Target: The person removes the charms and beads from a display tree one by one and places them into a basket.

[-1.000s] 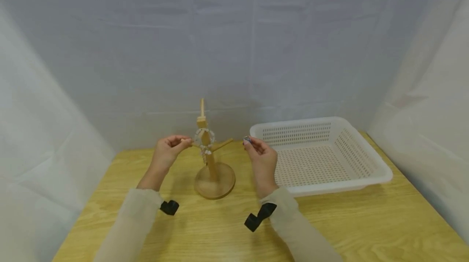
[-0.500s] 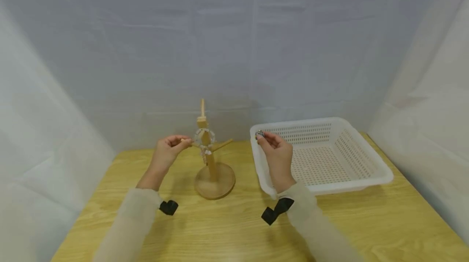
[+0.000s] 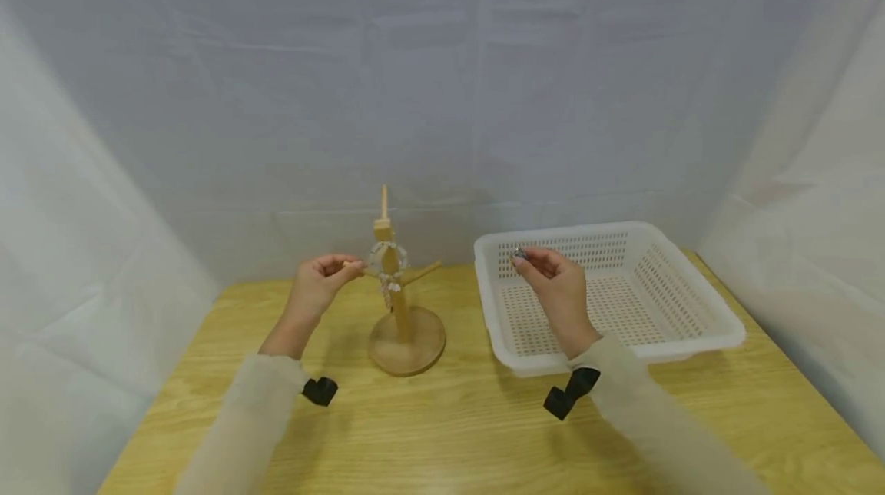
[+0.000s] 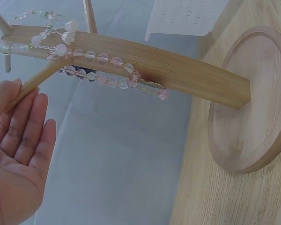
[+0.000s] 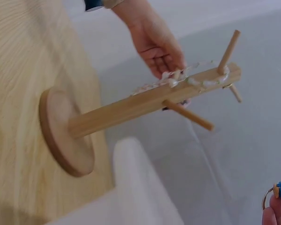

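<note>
The right hand (image 3: 556, 287) pinches a small ring-like trinket (image 3: 518, 253) above the white perforated plastic basket (image 3: 691, 318), seemingly about to drop it, while the left hand (image 3: 314, 291), fingers loosely extended, touches a peg of the wooden jewellery stand (image 3: 397, 303) with its beaded bracelet (image 3: 387, 258).

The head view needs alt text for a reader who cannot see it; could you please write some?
A right hand pinches a small ring over a white basket, while the left hand touches a peg of a wooden stand hung with a bead bracelet on a wooden table.
</note>
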Demonstrator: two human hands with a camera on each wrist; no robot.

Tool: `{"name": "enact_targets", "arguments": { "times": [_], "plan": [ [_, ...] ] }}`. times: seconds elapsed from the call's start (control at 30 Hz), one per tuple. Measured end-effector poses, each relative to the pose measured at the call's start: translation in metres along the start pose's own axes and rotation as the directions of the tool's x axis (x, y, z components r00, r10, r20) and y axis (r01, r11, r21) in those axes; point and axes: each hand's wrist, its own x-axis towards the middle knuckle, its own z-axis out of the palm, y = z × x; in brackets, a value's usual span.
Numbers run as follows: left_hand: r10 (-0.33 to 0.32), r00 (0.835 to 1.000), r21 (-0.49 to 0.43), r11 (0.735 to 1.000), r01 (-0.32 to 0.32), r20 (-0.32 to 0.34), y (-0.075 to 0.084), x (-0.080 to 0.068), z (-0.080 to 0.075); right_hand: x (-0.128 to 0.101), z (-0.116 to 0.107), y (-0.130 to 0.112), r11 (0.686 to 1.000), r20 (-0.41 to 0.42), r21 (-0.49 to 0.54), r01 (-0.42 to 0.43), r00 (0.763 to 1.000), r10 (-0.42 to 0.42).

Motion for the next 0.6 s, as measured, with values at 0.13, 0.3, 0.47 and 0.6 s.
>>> {"name": "enact_targets", "arguments": {
  "times": [0.13, 0.3, 0.47, 0.6],
  "plan": [
    [0.015, 1.000, -0.005, 1.000, -0.015, -0.001, 0.000, 0.000, 0.000, 0.001, -0.011, 0.004, 0.998, 0.042, -0.069, -0.006, 0.999, 0.009],
    [0.029, 1.000, -0.008, 1.000, -0.029, 0.003, 0.000, 0.001, 0.000, 0.004, -0.021, 0.007, 0.988, 0.085, -0.153, -0.009, 0.996, 0.022],
    [0.011, 1.000, 0.009, 1.000, -0.011, -0.003, 0.001, 0.000, -0.001, 0.008, -0.028, 0.009, 0.981, 0.114, -0.195, -0.006, 0.993, 0.029],
    [-0.004, 1.000, 0.017, 1.000, 0.005, -0.005, 0.001, 0.000, -0.001, 0.013, -0.036, 0.009, 0.971, 0.105, -0.236, -0.023, 0.993, 0.049]
  ]
}}
